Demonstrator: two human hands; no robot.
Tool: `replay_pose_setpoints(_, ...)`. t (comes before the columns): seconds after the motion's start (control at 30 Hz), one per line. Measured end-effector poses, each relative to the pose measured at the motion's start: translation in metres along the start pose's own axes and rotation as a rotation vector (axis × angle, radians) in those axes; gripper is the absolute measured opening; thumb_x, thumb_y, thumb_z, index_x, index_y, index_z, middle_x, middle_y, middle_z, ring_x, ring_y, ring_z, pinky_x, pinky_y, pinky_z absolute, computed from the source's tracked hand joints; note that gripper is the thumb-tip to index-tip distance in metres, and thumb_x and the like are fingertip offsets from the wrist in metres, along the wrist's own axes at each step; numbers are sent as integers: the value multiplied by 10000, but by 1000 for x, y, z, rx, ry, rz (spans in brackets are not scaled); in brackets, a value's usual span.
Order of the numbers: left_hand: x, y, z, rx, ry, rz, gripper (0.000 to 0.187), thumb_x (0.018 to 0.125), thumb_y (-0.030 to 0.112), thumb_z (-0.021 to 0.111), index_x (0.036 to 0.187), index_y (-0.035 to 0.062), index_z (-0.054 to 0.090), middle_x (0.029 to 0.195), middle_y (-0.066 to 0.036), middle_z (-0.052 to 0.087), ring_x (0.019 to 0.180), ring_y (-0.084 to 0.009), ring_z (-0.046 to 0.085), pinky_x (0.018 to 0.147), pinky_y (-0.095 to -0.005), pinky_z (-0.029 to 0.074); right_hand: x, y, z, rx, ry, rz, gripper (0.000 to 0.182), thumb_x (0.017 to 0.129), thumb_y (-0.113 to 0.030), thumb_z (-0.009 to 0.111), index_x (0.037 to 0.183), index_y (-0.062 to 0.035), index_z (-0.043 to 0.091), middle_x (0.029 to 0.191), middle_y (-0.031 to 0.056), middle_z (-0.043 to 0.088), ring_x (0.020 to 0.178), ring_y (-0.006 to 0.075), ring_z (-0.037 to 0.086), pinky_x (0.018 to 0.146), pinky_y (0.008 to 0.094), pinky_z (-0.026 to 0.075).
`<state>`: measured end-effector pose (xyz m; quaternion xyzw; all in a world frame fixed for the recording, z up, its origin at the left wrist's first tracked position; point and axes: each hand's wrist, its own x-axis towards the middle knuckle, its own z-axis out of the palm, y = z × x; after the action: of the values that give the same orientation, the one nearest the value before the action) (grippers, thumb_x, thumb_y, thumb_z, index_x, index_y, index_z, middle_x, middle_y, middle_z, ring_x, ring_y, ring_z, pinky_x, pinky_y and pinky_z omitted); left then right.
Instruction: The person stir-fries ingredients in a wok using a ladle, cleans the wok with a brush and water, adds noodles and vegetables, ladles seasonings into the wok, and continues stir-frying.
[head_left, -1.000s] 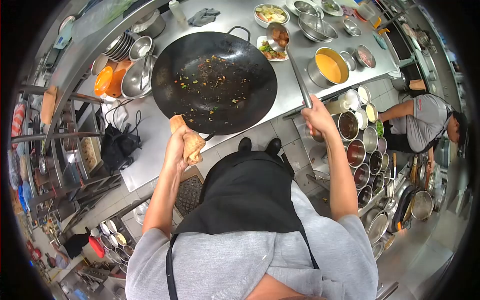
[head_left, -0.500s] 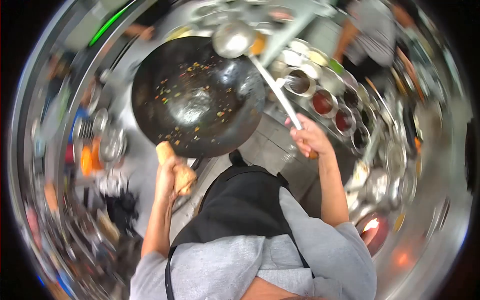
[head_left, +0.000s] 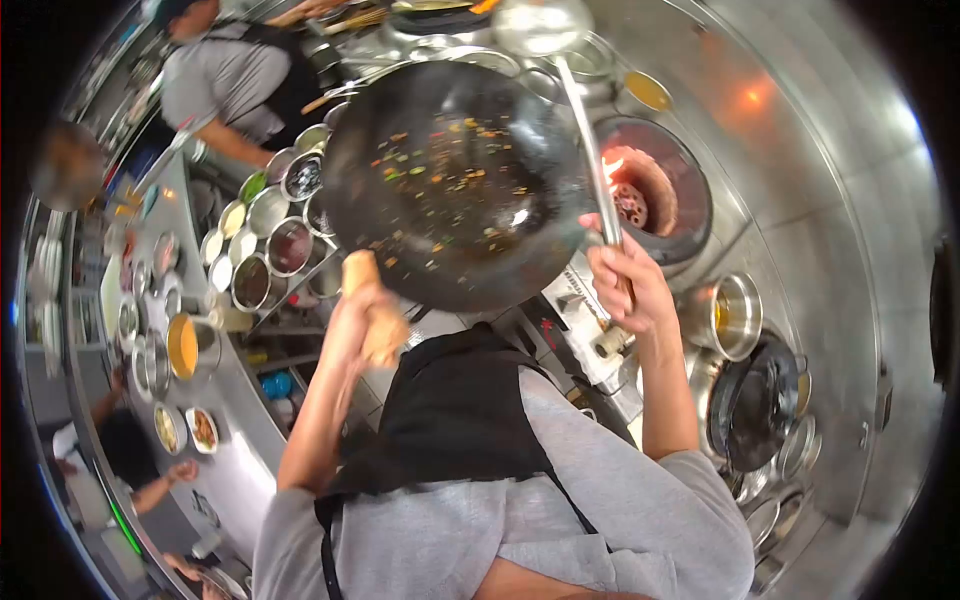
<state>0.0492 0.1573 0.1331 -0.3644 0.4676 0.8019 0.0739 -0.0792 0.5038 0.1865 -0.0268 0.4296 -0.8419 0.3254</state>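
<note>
A large dark wok hangs in front of me, with oily bits of chopped food scattered over its inside. My left hand is closed on a folded tan cloth at the wok's near left edge; the part gripped beneath the cloth is hidden. Closed around the long handle of a metal ladle is my right hand. The ladle's bowl is up beyond the wok's far right edge, and its shaft crosses in front of the wok's right side.
Flames show in a round burner right of the wok. A metal pot and a dark pan stand at the right. Sauce and seasoning containers cluster left. A co-worker stands beyond them; bowls line the counter.
My view has swung right, from the counter side towards the stove. Wok, cloth and ladle have come round with my hands, which keep their grips. The burner is now beside the wok.
</note>
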Motion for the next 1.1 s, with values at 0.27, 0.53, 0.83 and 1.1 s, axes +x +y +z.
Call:
replay_pose_setpoints(0.27, 199, -35, 234, 57, -484, -232, 144, 886, 201, 591, 955, 101, 513, 697, -72, 575, 476, -212, 588, 289, -331, 423, -21, -48, -93, 86, 520, -288, 212, 938, -14, 527, 1125, -104, 485, 650, -9, 429, 424, 70, 377, 343, 245, 342)
replay_pose_setpoints(0.53, 342, -120, 334, 134, -752, -508, 178, 916, 225, 550, 975, 57, 529, 728, -110, 625, 512, -250, 627, 338, -380, 463, 1, -135, -112, -401, 892, -126, 252, 949, -134, 524, 1182, -37, 524, 661, -20, 480, 397, 57, 378, 299, 238, 284)
replay_pose_setpoints(0.83, 363, -141, 346, 235, -746, -448, 227, 872, 192, 617, 994, 26, 522, 763, -103, 615, 567, -236, 637, 424, -389, 519, 254, -226, -276, -764, 981, 89, 264, 938, -160, 609, 722, -101, 469, 539, 7, 492, 371, 110, 410, 333, 300, 295)
replay_pose_setpoints(1.1, 357, -3, 244, 423, -974, -362, 450, 870, 250, 770, 1239, 79, 577, 987, -18, 643, 863, -134, 626, 758, -309, 522, 364, -232, -350, 258, 538, 28, 102, 906, -65, 535, 813, -49, 498, 565, 18, 467, 457, 127, 484, 371, 278, 330)
